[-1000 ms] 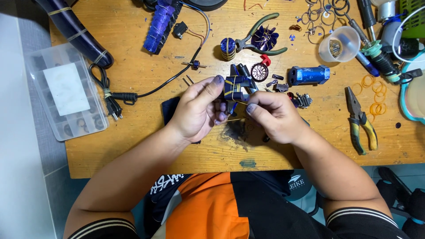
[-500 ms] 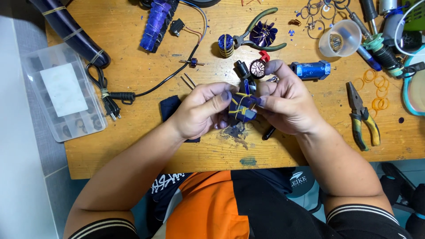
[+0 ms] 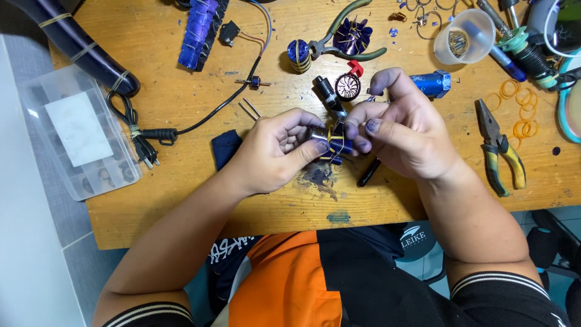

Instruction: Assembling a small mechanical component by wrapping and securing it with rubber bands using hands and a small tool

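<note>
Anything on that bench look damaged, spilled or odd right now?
Yes: a dark stain marks the wooden table just below both hands, and blue flecks lie scattered near the top. The fingertips are smeared dark too.

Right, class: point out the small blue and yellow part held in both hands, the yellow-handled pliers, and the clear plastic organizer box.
blue and yellow part (image 3: 334,144), head view, its yellow-banded middle between the fingertips.
yellow-handled pliers (image 3: 500,147), head view, near the pivot.
clear plastic organizer box (image 3: 77,134), head view, on the lid.

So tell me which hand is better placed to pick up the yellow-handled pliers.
Right. The right hand is nearer the yellow-handled pliers, which lie at its outer side; the left hand is farther away.
</note>
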